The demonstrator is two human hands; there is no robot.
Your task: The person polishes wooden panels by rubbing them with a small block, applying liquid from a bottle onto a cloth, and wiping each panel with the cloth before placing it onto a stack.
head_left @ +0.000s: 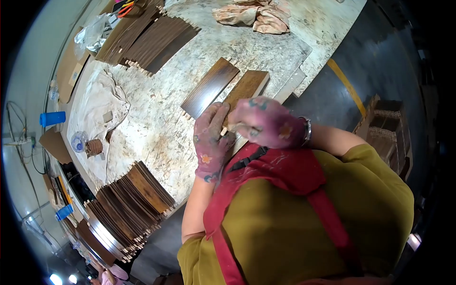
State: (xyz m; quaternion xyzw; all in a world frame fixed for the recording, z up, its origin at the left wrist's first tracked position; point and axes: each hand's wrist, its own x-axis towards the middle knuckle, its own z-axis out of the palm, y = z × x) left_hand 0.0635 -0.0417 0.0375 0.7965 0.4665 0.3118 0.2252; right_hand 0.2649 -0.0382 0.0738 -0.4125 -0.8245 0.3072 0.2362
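Note:
My left hand [209, 142], in a pink flowered glove, grips the lower end of a brown wooden slat [248, 86] lying near the table's edge. A pale dowel pin [224, 131] shows between its fingers at that end. My right hand [268, 122], gloved the same way, is closed with curled fingers over the right side of the slat's lower end. Whatever its fingers hold is hidden. Just left of this slat lies a second dark wooden slat [210, 87], flat, with dowel pins at both ends.
Stacked dowelled slats [130, 197] stand at the table's lower left, and another row [164, 40] lies at the far side. A stained cloth [259, 16] rests at the top. White cloth [102, 107], a plastic bottle [79, 141] and blue bins [52, 118] are to the left.

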